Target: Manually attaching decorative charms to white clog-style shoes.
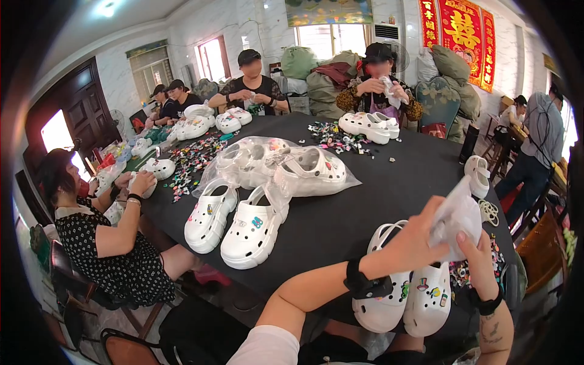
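A crumpled, translucent plastic bag (457, 220) is held up over the right side of the table by both hands. My left hand (420, 234) grips it from the left, and my right hand (477, 258) pinches its lower right edge. Below my wrists stands a pair of white clogs, a left clog (380, 307) and a right clog (428, 301), toes toward me, with colourful charms on their uppers. My left forearm hides part of the left clog. Whether the bag has anything in it I cannot tell.
On the black table (340, 225), two white clogs (254, 231) stand left of centre, beside bagged clogs (316, 173). Loose charms (344, 139) lie in heaps. At right are a small white clog (478, 176), coiled cord (488, 213) and a black bottle (469, 143). Several co-workers sit around.
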`<state>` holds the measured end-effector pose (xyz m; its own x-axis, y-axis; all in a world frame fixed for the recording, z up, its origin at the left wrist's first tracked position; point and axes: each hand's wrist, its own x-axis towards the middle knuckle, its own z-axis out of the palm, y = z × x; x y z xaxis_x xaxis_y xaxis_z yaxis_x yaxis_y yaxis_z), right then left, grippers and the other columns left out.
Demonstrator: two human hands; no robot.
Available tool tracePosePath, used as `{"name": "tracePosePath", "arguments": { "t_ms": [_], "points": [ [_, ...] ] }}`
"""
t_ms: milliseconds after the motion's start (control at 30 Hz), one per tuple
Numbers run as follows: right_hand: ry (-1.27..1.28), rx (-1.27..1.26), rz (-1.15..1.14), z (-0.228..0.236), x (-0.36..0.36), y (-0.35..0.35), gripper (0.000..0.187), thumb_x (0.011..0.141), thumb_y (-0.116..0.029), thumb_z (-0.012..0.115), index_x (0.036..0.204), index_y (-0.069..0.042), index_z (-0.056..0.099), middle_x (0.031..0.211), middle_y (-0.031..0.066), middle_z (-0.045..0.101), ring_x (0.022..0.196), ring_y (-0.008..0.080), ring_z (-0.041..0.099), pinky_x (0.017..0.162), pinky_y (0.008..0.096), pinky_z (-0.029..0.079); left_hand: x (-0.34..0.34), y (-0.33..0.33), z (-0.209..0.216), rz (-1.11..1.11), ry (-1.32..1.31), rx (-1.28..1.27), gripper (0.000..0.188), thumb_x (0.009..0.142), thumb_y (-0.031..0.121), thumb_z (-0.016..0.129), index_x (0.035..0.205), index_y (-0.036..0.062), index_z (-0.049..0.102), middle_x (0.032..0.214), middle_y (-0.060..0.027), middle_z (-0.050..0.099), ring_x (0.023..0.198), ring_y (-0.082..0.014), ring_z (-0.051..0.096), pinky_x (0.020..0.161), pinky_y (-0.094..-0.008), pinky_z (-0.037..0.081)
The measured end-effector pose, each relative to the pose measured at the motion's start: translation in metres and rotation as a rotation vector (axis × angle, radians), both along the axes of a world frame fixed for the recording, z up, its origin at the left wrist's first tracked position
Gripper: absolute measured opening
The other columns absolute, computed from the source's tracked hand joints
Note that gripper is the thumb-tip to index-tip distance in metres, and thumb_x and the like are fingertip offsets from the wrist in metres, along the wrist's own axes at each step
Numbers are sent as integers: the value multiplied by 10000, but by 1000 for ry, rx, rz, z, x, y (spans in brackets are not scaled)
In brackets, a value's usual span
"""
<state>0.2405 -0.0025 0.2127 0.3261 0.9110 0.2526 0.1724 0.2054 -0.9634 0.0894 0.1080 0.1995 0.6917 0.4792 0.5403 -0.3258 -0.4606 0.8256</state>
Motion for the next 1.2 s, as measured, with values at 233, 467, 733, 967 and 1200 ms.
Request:
{"name": "tracePosePath", "arguments": {
  "t_ms": [233,467,733,967,1200],
  "points": [
    [-471,434,-207,2,-4,-11,712,812,-181,703,1393,-31,318,1366,149,443,1287,246,427,1052,403,356,19,47,-17,-125,-466,-563,402,860,14,553,1261,15,520,1180,-86,617,1087,-167,608,927,-337,506],
    [-134,264,51,6,-14,-12,1106,690,-192,832,1517,-83,106,1467,145,337,1329,265,404,1096,423,326,10,14,-10,-525,-246,-806,228,915,112,594,1119,11,604,1013,-23,680,941,-137,659,849,-274,516],
    [-696,309,194,2,-22,-24,932,586,-124,901,1369,-87,398,1491,197,338,1350,360,394,1105,449,323,5,3,-20,-433,159,-3,368,749,168,727,1058,-6,626,986,-74,692,917,-130,648,776,-296,505],
    [-877,284,97,8,6,-18,596,634,-91,837,1168,-75,572,1388,186,484,1283,377,469,1025,439,414,14,12,-18,-387,126,-300,399,916,153,604,1269,17,477,1107,-109,631,1002,-144,618,811,-288,505],
    [-587,196,-119,-9,34,-5,330,767,-56,740,1067,-1,614,994,133,647,859,243,659,732,292,500,7,20,-13,104,339,147,464,982,211,523,1369,36,337,1192,-192,576,1036,-259,621,898,-360,482]
  ]
}}
